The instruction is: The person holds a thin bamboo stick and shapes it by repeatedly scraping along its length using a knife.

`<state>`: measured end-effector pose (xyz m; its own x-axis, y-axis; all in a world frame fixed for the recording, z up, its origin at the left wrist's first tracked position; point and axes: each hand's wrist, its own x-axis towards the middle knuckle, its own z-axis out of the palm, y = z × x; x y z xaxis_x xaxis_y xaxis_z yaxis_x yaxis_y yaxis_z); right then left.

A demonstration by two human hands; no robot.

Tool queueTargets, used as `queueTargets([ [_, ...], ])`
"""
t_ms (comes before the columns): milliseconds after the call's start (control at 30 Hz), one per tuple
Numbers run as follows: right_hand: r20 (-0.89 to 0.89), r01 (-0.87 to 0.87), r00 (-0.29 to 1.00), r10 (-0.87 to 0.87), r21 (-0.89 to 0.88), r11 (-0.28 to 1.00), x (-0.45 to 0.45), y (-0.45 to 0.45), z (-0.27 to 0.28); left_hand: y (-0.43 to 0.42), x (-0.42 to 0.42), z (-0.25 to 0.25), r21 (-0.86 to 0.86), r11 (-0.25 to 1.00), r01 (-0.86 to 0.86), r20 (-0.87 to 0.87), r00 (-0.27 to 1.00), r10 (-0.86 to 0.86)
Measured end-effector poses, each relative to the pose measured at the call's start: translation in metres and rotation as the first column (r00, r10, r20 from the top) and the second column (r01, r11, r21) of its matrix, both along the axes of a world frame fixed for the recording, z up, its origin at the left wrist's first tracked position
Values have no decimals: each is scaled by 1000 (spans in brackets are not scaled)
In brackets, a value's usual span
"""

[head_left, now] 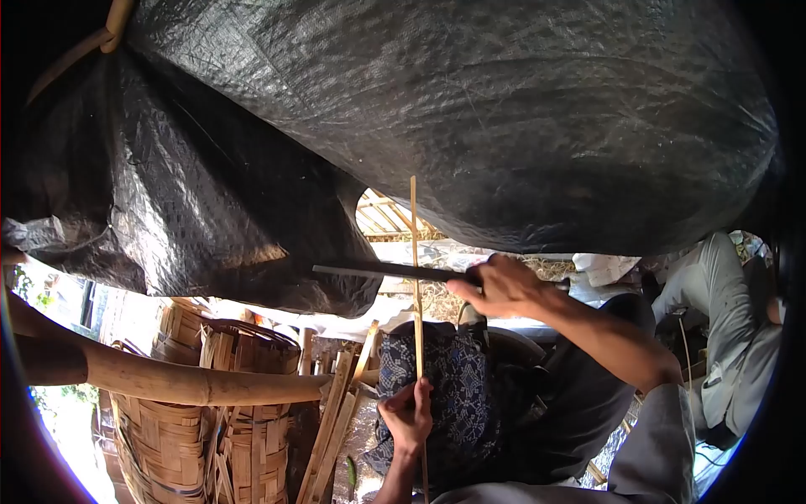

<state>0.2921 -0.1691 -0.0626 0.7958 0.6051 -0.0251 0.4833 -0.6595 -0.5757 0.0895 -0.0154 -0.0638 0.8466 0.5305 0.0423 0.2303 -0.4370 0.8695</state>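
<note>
My left hand (409, 416) is closed around a long, thin bamboo strip (416, 328), which stands nearly upright in front of me. In my right hand (504, 288) is the handle of a long, dark-bladed knife (369, 269). The blade points left and crosses the strip above my left hand; whether it touches the strip I cannot tell. Beneath both, a dark blue patterned cloth (449, 378) lies over my lap.
A black tarp (520, 126) hangs low overhead. On the left, a thick bamboo pole (193, 382) runs across in front of woven bamboo baskets (159, 445). Split bamboo pieces (332, 428) lean beside them. Another person in light grey trousers (726, 311) sits at the right.
</note>
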Motion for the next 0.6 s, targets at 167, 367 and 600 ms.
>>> queueTargets([
  [167,-59,20,998,-28,-131,991,6,-1,20,3,-2,-8,-21,1000,-5,30,1000,6],
  [367,148,-65,988,51,87,994,6,3,-29,1,-2,-3,-114,993,-20,16,1000,22],
  [600,231,-64,973,-24,366,928,4,4,-28,5,-3,-12,-318,948,7,55,998,11],
])
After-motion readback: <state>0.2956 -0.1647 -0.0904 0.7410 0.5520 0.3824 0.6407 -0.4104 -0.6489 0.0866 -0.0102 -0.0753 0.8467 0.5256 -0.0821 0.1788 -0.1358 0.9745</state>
